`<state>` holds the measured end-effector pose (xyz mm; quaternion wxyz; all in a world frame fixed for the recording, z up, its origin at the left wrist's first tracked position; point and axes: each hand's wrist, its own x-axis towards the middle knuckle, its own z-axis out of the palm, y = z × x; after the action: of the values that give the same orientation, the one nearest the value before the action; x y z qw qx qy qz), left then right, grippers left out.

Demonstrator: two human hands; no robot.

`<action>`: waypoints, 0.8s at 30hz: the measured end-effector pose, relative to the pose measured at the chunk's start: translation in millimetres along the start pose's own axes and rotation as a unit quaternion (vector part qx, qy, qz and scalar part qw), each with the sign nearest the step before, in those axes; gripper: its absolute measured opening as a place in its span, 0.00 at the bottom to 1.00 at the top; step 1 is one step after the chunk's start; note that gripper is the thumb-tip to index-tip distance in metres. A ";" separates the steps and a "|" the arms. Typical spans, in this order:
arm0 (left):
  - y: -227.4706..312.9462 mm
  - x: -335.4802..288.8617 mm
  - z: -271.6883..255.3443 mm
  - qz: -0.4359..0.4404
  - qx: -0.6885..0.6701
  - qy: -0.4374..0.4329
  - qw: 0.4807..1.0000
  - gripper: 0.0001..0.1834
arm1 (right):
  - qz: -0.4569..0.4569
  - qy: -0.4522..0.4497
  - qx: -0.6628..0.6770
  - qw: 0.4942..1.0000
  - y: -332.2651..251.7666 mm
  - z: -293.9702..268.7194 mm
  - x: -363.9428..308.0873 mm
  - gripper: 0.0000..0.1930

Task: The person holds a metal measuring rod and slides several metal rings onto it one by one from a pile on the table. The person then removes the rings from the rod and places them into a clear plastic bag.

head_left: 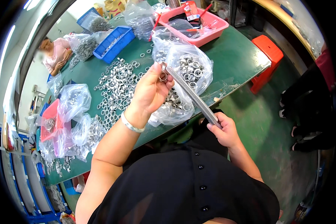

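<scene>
My left hand (150,89) is raised over the green table, fingers pinching a small metal ring (163,76). Some of what lies in those fingers is hidden. In my right hand (226,131) is the lower end of a long grey metal file (194,95), which slants up to the left. Its narrow tip comes close to the ring; whether they touch I cannot tell. Below and beside the file, clear plastic bags (206,74) hold many silvery rings (190,71). Left of my left hand, a wide pile of loose rings (117,84) is spread on the table.
A pink basin (214,34) and a blue basket (124,37) stand at the far side of the green table (246,56). Bagged parts and a pink bin (50,121) sit at left. A red stool (268,52) is at right. One person (58,54) sits across; others stand right.
</scene>
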<state>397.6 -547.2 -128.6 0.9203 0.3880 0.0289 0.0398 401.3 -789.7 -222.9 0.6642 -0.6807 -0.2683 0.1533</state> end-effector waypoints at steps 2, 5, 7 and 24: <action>3.0 3.1 -0.4 0.006 0.001 0.040 0.999 0.14 | 0.011 -0.003 -0.015 1.000 -0.7 -2.7 -1.9 0.05; 3.2 4.9 1.5 0.009 0.011 0.041 0.999 0.16 | -0.036 -0.010 -0.074 0.997 -1.3 -2.0 0.5 0.06; 3.1 3.7 3.3 0.003 0.016 0.008 1.000 0.16 | -0.028 -0.014 -0.085 0.996 0.2 -0.9 0.7 0.06; 0.5 -5.9 21.3 0.042 0.246 0.034 0.968 0.12 | -0.040 0.012 -0.141 0.989 -5.0 0.0 -0.4 0.06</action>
<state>393.5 -562.6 -113.2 0.7927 0.6016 0.0527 0.0828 400.2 -790.1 -218.0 0.5699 -0.7583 -0.3066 0.0791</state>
